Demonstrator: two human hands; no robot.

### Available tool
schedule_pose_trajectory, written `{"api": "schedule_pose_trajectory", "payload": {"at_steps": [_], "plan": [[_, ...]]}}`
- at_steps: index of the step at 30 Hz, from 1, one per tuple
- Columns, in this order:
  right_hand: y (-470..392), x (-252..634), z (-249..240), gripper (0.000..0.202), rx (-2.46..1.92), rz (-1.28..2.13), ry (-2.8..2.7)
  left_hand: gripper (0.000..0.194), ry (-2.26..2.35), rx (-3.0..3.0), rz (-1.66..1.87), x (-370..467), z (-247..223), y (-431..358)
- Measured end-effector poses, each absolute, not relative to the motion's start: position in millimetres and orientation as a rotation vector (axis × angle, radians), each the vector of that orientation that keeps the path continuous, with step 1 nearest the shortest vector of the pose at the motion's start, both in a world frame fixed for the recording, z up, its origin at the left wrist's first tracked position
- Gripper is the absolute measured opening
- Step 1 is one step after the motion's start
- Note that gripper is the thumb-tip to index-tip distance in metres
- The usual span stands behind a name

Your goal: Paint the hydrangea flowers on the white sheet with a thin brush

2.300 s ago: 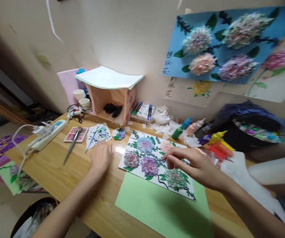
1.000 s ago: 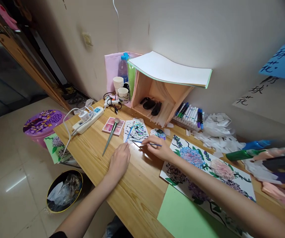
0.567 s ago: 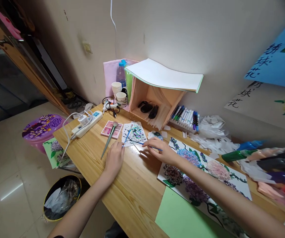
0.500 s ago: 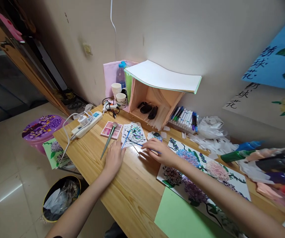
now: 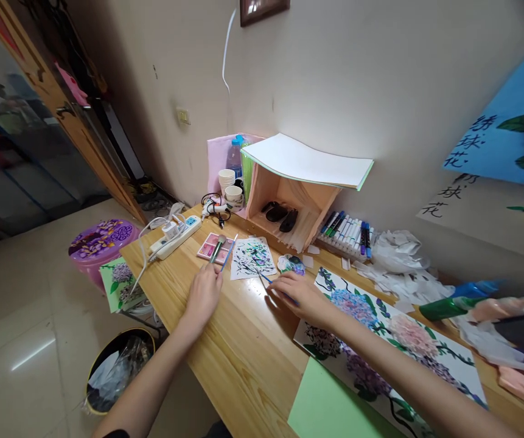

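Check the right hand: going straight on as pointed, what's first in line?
Likely the paint-spattered paper, just ahead of the right hand; its blue brush overlaps the paper's near edge in view, though contact is unclear.

Wooden desk, far edge against pale wall; light switch beyond the far-left corner, dark frame higher up. Off the left edge: glossy tiled floor with bright reflected streak, wood-framed glazed door. Wall brightest above the far edge.
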State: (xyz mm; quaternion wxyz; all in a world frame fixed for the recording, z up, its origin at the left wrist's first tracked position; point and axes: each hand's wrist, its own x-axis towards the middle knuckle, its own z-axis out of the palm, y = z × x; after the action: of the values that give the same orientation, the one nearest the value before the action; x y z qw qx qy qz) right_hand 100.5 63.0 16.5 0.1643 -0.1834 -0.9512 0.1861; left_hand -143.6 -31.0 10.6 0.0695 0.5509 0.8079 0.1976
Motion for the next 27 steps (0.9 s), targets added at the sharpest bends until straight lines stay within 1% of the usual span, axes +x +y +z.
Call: {"api": "schedule_pose_trajectory", "payload": {"at_steps": [4, 7, 13, 17, 19, 21, 23, 27], "plan": [[62, 100, 18, 0.025, -0.590, 0.501, -2.646, 0.019, 2.565, 1.541, 0.714, -175, 10, -45], [60, 98, 21, 0.026, -0.572, 0.497, -2.607, 0.020, 2.603, 1.505, 0.683, -192, 4, -43], [56, 92, 12, 0.026, -0.609, 0.509, -2.648, 0.012, 2.556, 1.508, 0.659, -200, -7, -38], [55, 96, 6, 0.026, -0.645, 0.577, -2.645, 0.022, 2.615, 1.516, 0.788, -182, 2, -38], [56, 98, 7, 0.026, -0.663, 0.614, -2.626, 0.025, 2.565, 1.609, 0.864, -164, 8, -32], [57, 99, 8, 0.027, -0.697, 0.654, -2.595, 0.025, 2.435, 1.724, 0.786, -143, 9, -20], [58, 100, 10, 0.028, -0.749, 0.695, -2.554, 0.022, 2.400, 1.738, 0.707, -125, 4, -6], [61, 102, 16, 0.028, -0.846, 0.758, -2.478, 0.032, 2.489, 1.615, 0.588, -107, -9, 14]]}}
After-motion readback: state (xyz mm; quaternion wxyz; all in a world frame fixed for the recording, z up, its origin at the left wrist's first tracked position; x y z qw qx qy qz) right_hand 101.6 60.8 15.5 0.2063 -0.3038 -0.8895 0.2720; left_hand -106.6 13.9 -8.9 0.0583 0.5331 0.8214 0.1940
